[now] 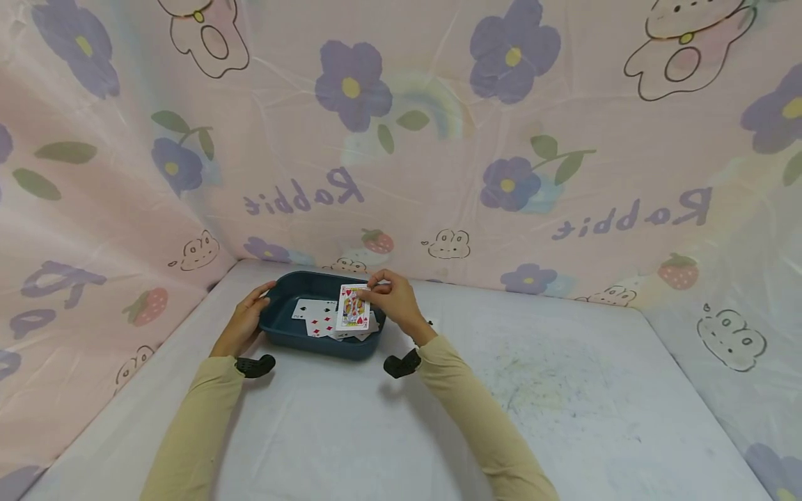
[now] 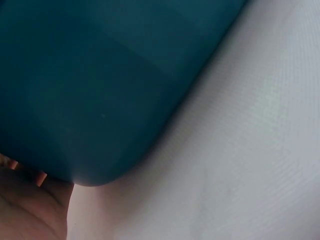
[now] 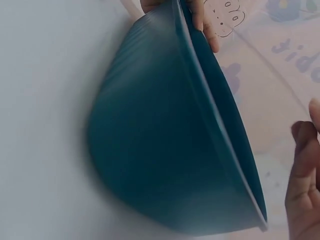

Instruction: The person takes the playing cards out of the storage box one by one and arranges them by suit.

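Observation:
A dark teal plastic basin (image 1: 294,339) stands on the white table, with several playing cards (image 1: 321,325) lying loosely overlapped inside it. My left hand (image 1: 244,321) grips the basin's left end, and in the right wrist view its fingers (image 3: 199,15) reach over the rim. Between thumb and fingers, my right hand (image 1: 397,303) pinches a face card of hearts (image 1: 352,312) by its upper right part, above the other cards. The right wrist view shows the right hand (image 3: 304,175) beside the basin wall, the card out of sight there.
Patterned pink cloth (image 1: 413,160) rises behind and at both sides of the table (image 1: 564,390). Dark smudges mark the tabletop on the right. Something white with dark marks (image 1: 429,322) shows just past the right wrist, too small to tell. Each wrist wears a black camera mount (image 1: 255,366).

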Available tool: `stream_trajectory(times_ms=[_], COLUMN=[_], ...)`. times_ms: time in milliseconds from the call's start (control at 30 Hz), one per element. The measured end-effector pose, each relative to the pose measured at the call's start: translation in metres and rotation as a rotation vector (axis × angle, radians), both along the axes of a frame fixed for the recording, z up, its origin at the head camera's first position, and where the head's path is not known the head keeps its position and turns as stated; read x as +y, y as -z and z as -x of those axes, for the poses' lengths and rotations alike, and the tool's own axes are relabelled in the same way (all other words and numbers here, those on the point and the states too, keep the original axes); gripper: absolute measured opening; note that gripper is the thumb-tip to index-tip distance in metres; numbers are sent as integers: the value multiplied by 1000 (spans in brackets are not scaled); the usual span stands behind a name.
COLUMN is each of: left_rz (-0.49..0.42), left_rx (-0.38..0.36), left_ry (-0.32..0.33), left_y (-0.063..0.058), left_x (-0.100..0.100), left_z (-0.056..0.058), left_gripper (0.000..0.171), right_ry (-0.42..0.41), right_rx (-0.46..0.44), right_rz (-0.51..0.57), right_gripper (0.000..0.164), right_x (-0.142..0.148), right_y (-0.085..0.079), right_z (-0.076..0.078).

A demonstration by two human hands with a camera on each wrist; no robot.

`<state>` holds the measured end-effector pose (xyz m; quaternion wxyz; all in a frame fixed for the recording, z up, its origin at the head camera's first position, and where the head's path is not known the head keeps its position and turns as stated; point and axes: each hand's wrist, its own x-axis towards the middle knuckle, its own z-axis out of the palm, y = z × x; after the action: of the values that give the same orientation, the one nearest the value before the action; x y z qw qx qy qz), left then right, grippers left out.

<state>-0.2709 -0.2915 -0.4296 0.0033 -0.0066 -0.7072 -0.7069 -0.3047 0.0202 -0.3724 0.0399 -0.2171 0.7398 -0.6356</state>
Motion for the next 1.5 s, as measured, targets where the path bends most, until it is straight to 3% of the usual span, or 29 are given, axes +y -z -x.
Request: stream_trajectory(times_ms=[167, 400, 633, 967, 1267, 1500], left_rz=[2, 15, 25, 26, 22, 41], left_rx=[1, -14, -19, -24, -25, -34], left_ry=[5, -6, -12, -6, -3, -8], left_y=[1, 0, 0, 0, -1, 0], left_x=[0, 0, 0, 0, 0, 0], left_z=[0, 1, 0, 1, 1, 0], left_gripper=[47, 48, 48, 48, 48, 48], right_ry=[75, 128, 132, 146, 143, 191], right_rx=[27, 42, -11, -36, -87, -58], right_rz=[88, 175, 221, 174, 204, 168], right_gripper=[23, 22, 27, 28, 32, 33], right_x=[6, 19, 32, 54, 74, 91], right_y=[16, 19, 18, 13, 11, 12], right_z=[10, 9, 3, -7, -11, -14])
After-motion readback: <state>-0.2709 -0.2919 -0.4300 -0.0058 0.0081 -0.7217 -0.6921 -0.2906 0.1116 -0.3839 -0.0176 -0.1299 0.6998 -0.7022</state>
